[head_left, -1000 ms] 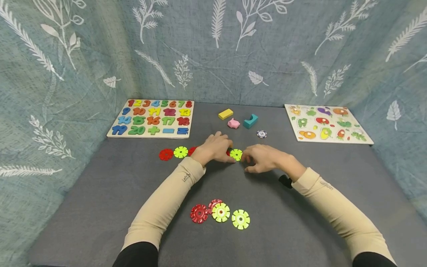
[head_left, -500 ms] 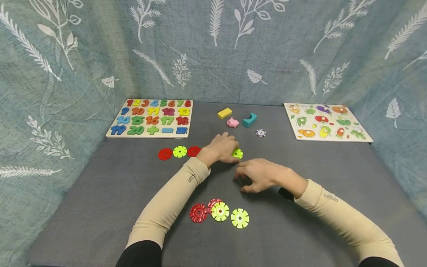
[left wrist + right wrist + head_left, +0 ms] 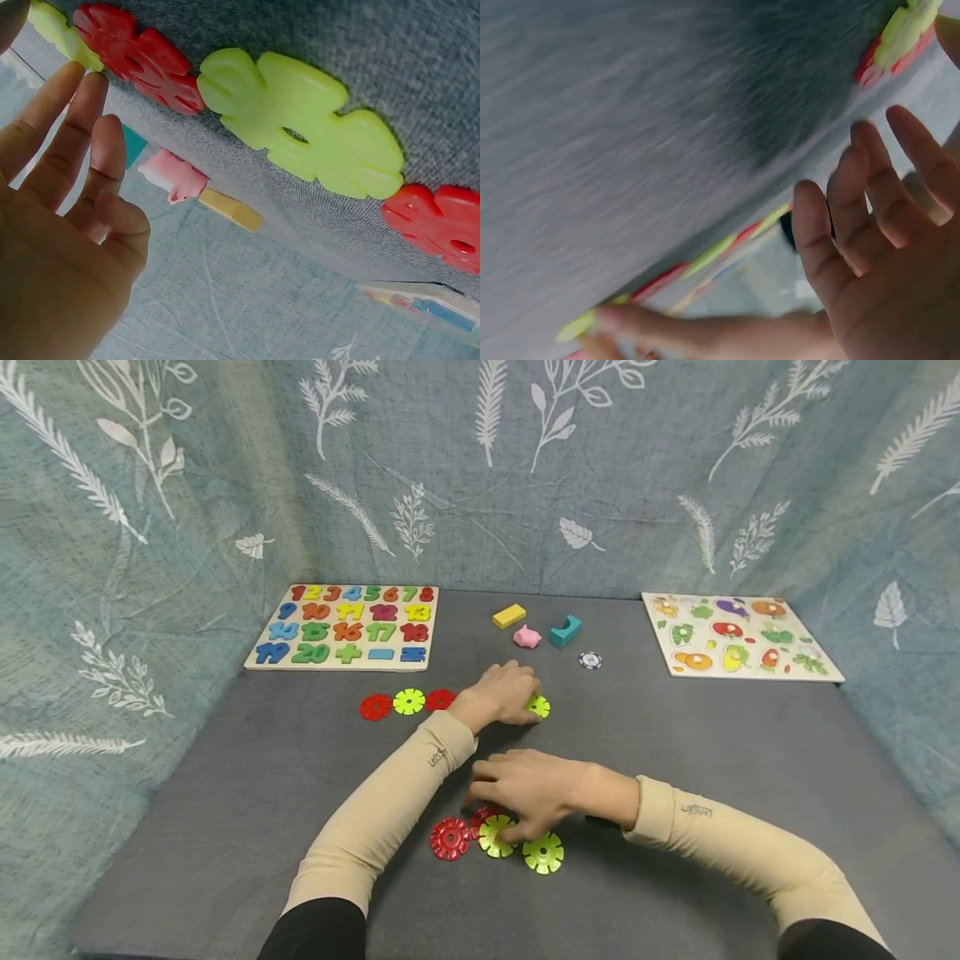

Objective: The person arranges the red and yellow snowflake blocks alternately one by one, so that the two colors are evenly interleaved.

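Observation:
A row of notched plastic building discs lies on the grey table. In the head view a red disc [image 3: 376, 707], a yellow-green disc [image 3: 408, 701] and another red disc [image 3: 440, 699] show left of my left hand [image 3: 501, 693]. That hand covers the row's middle and pinches the yellow-green end disc [image 3: 541, 707] at its edges; its fingertips meet the rim in the left wrist view. My right hand [image 3: 528, 785] hovers, fingers spread, over the nearer discs: a red one [image 3: 450, 839], a yellow-green one [image 3: 491, 837] overlapping a partly hidden red one, and a yellow-green one [image 3: 543, 854].
A number puzzle board [image 3: 341, 628] lies back left, a vegetable puzzle board [image 3: 742, 637] back right. Between them sit a yellow block [image 3: 509, 616], a pink pig [image 3: 527, 637], a teal arch block [image 3: 565, 632] and a poker chip [image 3: 590, 660]. A patterned curtain [image 3: 450, 485] hangs behind.
My right hand has moved from beside the end disc toward me and left, over the nearer discs. My left hand has shifted slightly right and covers more of the end disc.

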`<move>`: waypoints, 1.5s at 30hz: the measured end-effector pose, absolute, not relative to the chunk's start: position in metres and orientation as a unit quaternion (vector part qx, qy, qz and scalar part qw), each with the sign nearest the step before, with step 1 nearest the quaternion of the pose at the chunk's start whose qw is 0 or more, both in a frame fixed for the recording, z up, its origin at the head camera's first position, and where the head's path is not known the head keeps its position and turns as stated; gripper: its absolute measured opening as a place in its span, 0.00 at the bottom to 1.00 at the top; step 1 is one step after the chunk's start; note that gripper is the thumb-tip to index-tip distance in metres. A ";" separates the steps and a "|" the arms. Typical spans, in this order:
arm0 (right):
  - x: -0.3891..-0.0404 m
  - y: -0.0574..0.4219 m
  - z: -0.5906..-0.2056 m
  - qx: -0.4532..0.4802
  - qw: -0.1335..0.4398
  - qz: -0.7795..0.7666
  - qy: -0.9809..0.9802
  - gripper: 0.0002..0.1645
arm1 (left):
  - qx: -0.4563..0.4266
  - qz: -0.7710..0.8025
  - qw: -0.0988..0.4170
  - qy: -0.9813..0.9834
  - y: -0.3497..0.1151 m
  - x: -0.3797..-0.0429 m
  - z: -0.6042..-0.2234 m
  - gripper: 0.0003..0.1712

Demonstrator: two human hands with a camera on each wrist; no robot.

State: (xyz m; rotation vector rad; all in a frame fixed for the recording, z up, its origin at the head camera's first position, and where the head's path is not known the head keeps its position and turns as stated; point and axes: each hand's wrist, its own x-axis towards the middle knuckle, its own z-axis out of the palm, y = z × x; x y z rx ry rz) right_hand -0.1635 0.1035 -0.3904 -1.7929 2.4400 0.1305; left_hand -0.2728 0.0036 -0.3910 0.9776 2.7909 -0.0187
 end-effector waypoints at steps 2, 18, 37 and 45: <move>-0.160 0.094 -0.391 -0.596 0.049 0.053 0.799 0.30 | 0.330 -0.005 0.094 0.939 0.004 -0.272 -0.391 0.24; -0.138 0.037 -0.383 -0.622 0.101 0.158 0.761 0.32 | 0.332 0.001 0.099 0.938 0.004 -0.272 -0.390 0.24; -0.133 0.030 -0.387 -0.629 0.114 0.140 0.756 0.28 | 0.330 -0.006 0.098 0.939 0.004 -0.272 -0.390 0.24; -0.130 0.029 -0.387 -0.630 0.117 0.145 0.754 0.28 | 0.329 -0.002 0.104 0.938 0.004 -0.272 -0.391 0.24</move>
